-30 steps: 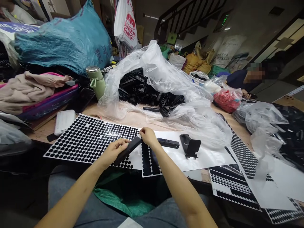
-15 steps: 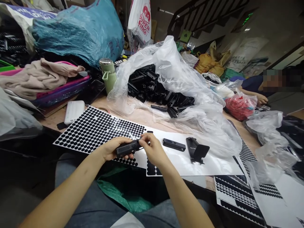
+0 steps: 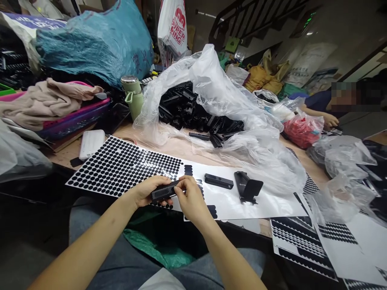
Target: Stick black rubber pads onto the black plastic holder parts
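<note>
Closed round a black plastic part (image 3: 163, 191) is my left hand (image 3: 148, 191), holding it above the front edge of the sheets. My right hand (image 3: 191, 197) pinches at the part's right end with thumb and forefinger; anything small between those fingertips is hidden. Behind and left lies a white sheet of round black stickers (image 3: 121, 167). On the white sheet to the right rest a second black part (image 3: 219, 181) and a black folding stand (image 3: 248, 187). Oblong black stickers (image 3: 188, 170) show just behind my right hand.
A large clear plastic bag (image 3: 211, 76) spills black parts (image 3: 193, 108) at the table's middle. A green flask (image 3: 133, 96) and white box (image 3: 92, 143) stand left. More sticker sheets (image 3: 302, 241) lie right. A person's hand (image 3: 331, 121) is at the far right.
My right hand has come down slightly onto the black part, and the part lies a little flatter. The whole view has shifted slightly, and more oblong stickers now show.
</note>
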### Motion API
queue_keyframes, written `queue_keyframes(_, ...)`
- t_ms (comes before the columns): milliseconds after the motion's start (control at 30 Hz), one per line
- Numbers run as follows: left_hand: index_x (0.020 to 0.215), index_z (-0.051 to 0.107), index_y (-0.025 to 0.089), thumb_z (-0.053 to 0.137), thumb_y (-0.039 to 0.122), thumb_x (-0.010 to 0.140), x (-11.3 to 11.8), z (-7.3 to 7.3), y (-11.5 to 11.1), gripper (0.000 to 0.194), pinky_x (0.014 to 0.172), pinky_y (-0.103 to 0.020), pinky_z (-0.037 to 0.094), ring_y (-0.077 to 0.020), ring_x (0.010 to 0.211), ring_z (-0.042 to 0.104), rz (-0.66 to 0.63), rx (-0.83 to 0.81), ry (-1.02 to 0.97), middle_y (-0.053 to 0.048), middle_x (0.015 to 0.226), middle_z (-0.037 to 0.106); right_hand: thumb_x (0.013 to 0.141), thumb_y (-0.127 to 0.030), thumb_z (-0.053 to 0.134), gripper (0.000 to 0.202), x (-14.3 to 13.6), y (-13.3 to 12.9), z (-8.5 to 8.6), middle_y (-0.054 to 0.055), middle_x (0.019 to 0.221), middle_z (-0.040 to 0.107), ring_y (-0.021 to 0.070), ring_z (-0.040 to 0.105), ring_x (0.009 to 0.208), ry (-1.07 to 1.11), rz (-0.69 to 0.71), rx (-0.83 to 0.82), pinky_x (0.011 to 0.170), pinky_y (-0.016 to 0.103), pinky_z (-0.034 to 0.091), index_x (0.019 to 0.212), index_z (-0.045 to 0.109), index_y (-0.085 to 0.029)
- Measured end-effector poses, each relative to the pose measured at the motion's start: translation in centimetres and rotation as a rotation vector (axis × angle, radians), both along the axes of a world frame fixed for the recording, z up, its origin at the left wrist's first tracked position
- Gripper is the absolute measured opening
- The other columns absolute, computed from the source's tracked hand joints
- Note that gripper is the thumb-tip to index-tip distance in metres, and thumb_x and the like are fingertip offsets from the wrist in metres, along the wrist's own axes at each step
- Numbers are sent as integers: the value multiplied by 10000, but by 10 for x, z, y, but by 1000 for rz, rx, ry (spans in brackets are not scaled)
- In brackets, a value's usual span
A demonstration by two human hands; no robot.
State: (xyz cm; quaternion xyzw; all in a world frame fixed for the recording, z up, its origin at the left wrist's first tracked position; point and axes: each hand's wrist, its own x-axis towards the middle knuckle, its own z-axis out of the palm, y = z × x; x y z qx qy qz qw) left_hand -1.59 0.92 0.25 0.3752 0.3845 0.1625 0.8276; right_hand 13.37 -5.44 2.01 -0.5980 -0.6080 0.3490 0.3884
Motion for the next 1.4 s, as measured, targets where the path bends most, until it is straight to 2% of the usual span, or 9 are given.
queue_keyframes(67,776,526,117,543,301,772,1,-2,0,185,412,-214,487,-201,572,658,23,4,22,-66,636,634,779,-243,477,56,6,1,-8,55,967,510,172,517,855,-38,-75,10,774,327,410,738,493,-209)
queue_keyframes(233,805,540,103,564,326,740,3,-5,1,233,431,-245,515,-233,607,670,21,-38,114,-101,683,663,760,-296,484,97,40,19,-42,85,792,534,213,519,686,-242,-441,-76,639,355,408,716,492,-211)
queue_keyframes(333,830,556,91,590,325,721,5,-3,1,260,489,-269,542,-242,651,676,-21,-45,119,-109,730,672,694,-244,543,65,52,31,-58,118,783,548,242,533,694,-326,-516,-58,615,358,395,680,493,-206)
queue_keyframes(433,840,562,81,599,325,718,7,-1,0,275,501,-268,546,-250,665,677,-35,-47,125,-112,735,671,698,-212,520,52,55,37,-64,137,782,563,251,544,695,-337,-513,-113,610,355,383,656,492,-200)
queue_keyframes(567,861,563,73,594,323,727,6,-2,1,286,482,-255,544,-250,665,678,-32,-75,125,-125,742,675,730,-248,485,113,61,30,-58,84,720,577,221,540,685,-273,-467,-122,626,330,384,623,489,-210)
queue_keyframes(733,876,559,61,582,306,734,4,-9,4,284,472,-251,545,-253,662,679,-24,-125,116,-140,715,677,764,-401,483,212,62,7,-32,9,670,545,157,482,619,61,-374,-99,595,282,383,685,512,-207)
queue_keyframes(867,862,571,63,555,302,753,6,-8,4,263,457,-242,537,-241,643,677,-39,-124,121,-152,749,684,763,-410,509,221,52,-10,-14,-7,676,527,134,474,631,268,-235,-145,607,259,383,732,528,-193)
queue_keyframes(1033,850,583,79,533,282,768,11,-1,0,225,442,-231,520,-227,623,674,-99,-81,97,-133,754,686,759,-342,520,171,42,-18,-7,38,979,570,162,519,855,227,-215,-179,753,283,387,687,537,-188)
queue_keyframes(1400,719,567,111,548,274,743,32,0,-12,166,427,-227,479,-175,513,635,-89,-43,88,-60,595,654,776,-266,488,139,13,-30,2,54,1040,506,169,516,936,213,-112,-193,778,292,418,664,523,-192)
